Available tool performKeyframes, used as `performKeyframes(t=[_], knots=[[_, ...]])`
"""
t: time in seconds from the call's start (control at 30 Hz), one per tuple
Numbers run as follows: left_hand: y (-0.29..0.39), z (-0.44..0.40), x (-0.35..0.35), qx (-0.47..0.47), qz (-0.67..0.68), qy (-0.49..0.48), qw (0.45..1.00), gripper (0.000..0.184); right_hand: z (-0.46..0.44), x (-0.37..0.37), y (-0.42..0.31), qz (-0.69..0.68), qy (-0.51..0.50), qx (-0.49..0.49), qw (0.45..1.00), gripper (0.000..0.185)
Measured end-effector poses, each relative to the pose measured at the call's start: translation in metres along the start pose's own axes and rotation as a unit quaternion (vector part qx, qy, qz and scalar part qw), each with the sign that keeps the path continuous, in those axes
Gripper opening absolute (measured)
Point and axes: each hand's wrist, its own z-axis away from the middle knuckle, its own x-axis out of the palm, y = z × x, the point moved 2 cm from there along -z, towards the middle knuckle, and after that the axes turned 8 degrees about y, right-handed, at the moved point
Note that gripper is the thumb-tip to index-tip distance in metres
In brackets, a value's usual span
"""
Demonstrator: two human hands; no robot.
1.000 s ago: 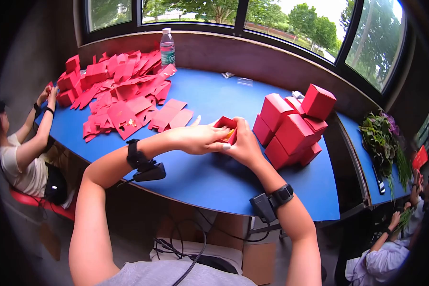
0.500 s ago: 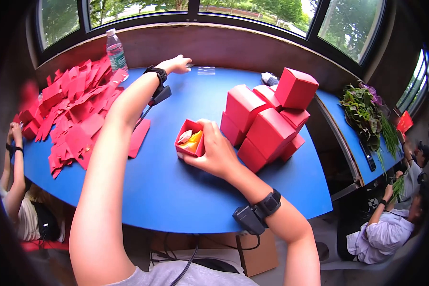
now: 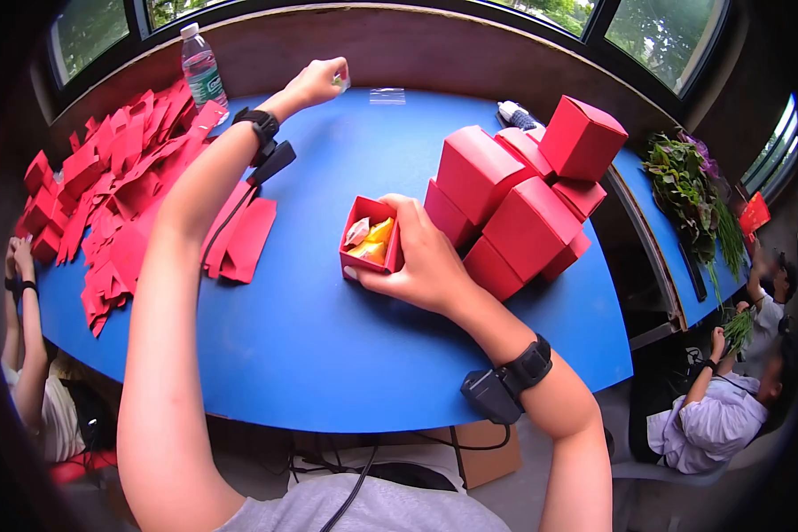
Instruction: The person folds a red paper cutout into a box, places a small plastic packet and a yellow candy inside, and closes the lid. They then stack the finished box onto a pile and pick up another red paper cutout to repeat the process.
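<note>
My right hand [image 3: 424, 257] is wrapped round an open red paper box [image 3: 352, 257] that stands on the blue table. Inside the box show yellow packets [image 3: 379, 232] and a whitish one [image 3: 357, 231]. At the far edge of the table, my left hand [image 3: 315, 84] is raised with its fingers closed on a small clear packet [image 3: 340, 82], whose contents I cannot make out. To the right of that hand lies a flat clear plastic bag [image 3: 387, 96]. Closed red boxes [image 3: 530, 223] are stacked beside my right hand.
A heap of flat red cartons [image 3: 142, 191] covers the left of the blue table [image 3: 319, 355], with a water bottle [image 3: 204, 73] behind it. Another person's hands [image 3: 19, 257] are at far left. Leafy greens [image 3: 683, 182] lie on the right-hand table, where people sit.
My left hand has lifted up and slightly left from the table's far edge, and a small clear packet now shows in its fingers. My right hand keeps hold of the open box.
</note>
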Motion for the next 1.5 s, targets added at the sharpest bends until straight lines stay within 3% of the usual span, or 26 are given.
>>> performKeyframes(t=[0.03,0.17,0.23,0.3,0.37,0.43,0.5,0.7,0.97,1.03,1.1,1.17,1.27,1.3,1.37,1.43,1.5], knots=[[0.019,0.013,-0.02,-0.004,-0.008,-0.002,1.0,0.024,0.0,0.0,0.0,-0.001,0.003,-0.007,1.0,0.074],[0.105,0.093,-0.087,-0.122,0.347,-0.048,0.929,0.041,0.001,0.003,0.002,-0.026,-0.001,-0.016,1.0,0.079],[0.148,0.138,-0.098,-0.17,0.381,-0.067,0.906,0.038,0.001,0.006,0.003,-0.05,-0.002,-0.03,0.998,0.08],[0.172,0.17,-0.096,-0.108,0.366,-0.067,0.922,0.03,0.001,0.005,0.002,-0.05,-0.004,-0.025,0.998,0.078],[0.187,0.187,-0.092,-0.084,0.242,-0.035,0.966,0.024,0.0,0.006,0.002,-0.075,0.0,-0.02,0.997,0.076],[0.193,0.194,-0.089,-0.081,0.24,0.001,0.967,0.021,-0.001,0.008,0.003,-0.1,-0.007,0.01,0.995,0.077],[0.19,0.189,-0.086,0.037,0.192,0.038,0.98,0.021,0.0,0.007,0.003,-0.094,-0.004,0.011,0.996,0.078],[0.182,0.189,-0.082,-0.045,0.228,-0.032,0.972,0.032,-0.001,0.008,0.005,-0.135,-0.025,0.01,0.99,0.08],[0.161,0.194,-0.084,-0.05,0.329,0.039,0.942,0.033,-0.001,0.008,0.0,-0.135,-0.029,-0.018,0.99,0.082],[0.146,0.192,-0.09,-0.133,0.4,0.092,0.902,0.033,0.0,0.007,-0.001,-0.125,-0.036,-0.001,0.992,0.082],[0.127,0.194,-0.101,-0.191,0.363,0.098,0.907,0.032,0.0,0.008,0.0,-0.119,-0.035,-0.025,0.992,0.084],[0.097,0.197,-0.09,-0.23,0.346,0.013,0.909,0.032,0.001,0.01,0.0,-0.132,-0.041,-0.029,0.99,0.086],[0.093,0.203,-0.081,-0.203,0.178,-0.091,0.959,0.031,0.001,0.005,-0.007,-0.176,-0.092,-0.024,0.98,0.096],[0.096,0.202,-0.078,-0.203,0.179,-0.09,0.959,0.031,0.0,0.003,-0.007,-0.174,-0.092,-0.025,0.98,0.096],[0.105,0.197,-0.078,-0.072,0.216,0.009,0.974,0.029,0.0,0.0,-0.009,-0.144,-0.096,-0.084,0.981,0.096],[0.125,0.198,-0.079,-0.111,0.294,-0.025,0.949,0.032,-0.001,-0.001,-0.007,-0.159,-0.118,-0.071,0.978,0.092],[0.144,0.203,-0.079,-0.22,0.404,-0.13,0.878,0.035,0.0,-0.001,-0.007,-0.172,-0.145,-0.059,0.973,0.088]])
